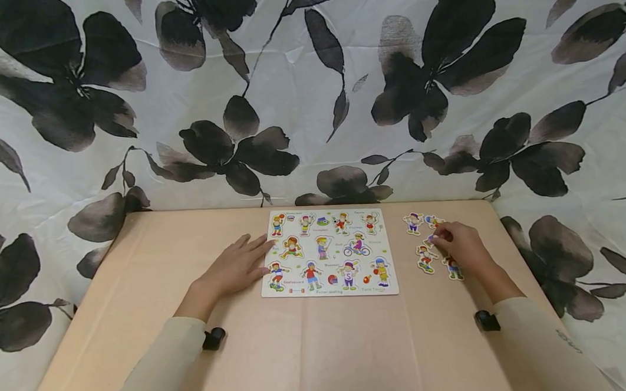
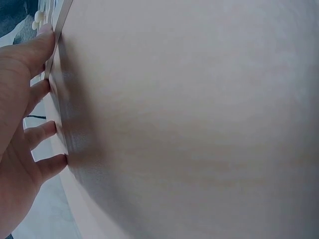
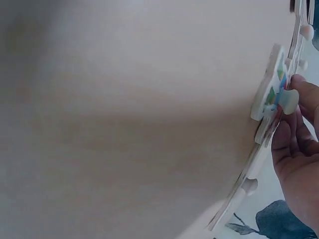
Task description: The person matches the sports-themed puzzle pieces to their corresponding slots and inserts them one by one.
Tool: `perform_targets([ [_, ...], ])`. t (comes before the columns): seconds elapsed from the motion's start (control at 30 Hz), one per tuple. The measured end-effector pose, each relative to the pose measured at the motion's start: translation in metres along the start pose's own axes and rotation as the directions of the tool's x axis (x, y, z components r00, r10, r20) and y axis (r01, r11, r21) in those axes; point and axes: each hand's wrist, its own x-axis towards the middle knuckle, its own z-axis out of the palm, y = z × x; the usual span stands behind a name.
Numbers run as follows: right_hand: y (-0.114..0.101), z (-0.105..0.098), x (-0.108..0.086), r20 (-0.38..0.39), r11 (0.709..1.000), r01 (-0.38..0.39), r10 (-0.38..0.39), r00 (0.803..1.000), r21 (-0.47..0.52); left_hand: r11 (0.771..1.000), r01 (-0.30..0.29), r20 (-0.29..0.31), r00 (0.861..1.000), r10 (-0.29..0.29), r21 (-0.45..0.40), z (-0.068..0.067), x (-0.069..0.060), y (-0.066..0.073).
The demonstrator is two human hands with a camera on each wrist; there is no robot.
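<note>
A white puzzle board printed with children doing sports lies on the table. My left hand rests at its left edge with the fingers spread; in the left wrist view the thumb touches the board's edge. To the right of the board, my right hand pinches a small knobbed puzzle piece among several others, its fingertips partly hiding it. In the right wrist view another piece with a pale knob stands in front of the fingers, so the grip is partly hidden.
Loose figure pieces lie around the right hand: one at upper left, one below, and one under the wrist side. The beige table ends at a floral cloth behind and beside it.
</note>
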Motion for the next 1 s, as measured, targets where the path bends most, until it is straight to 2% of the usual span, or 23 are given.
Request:
perform_targets([
  [0.27, -0.006, -0.004, -0.001, -0.019, 0.998, 0.043, -0.044, 0.999, -0.042, 1.000, -0.001, -0.001, 1.000, 0.001, -0.001, -0.002, 0.000, -0.001],
  [0.47, -0.021, -0.008, 0.001, -0.028, 0.994, 0.089, -0.091, 0.995, -0.056, 1.000, -0.008, 0.001, 1.000, 0.008, -0.005, -0.001, 0.000, -0.001],
  [0.67, -0.047, -0.008, 0.006, -0.015, 0.993, 0.113, -0.113, 0.993, -0.019, 1.000, -0.002, 0.006, 1.000, 0.002, -0.014, -0.001, 0.003, 0.001],
  [0.9, -0.083, 0.002, 0.017, -0.004, 0.974, 0.224, -0.224, 0.975, -0.019, 1.000, -0.003, 0.003, 1.000, 0.003, -0.010, -0.001, 0.002, 0.000],
  [1.0, -0.102, 0.009, 0.019, 0.012, 0.972, 0.233, -0.233, 0.972, 0.004, 1.000, -0.001, 0.005, 1.000, 0.001, -0.013, -0.001, 0.001, -0.001],
])
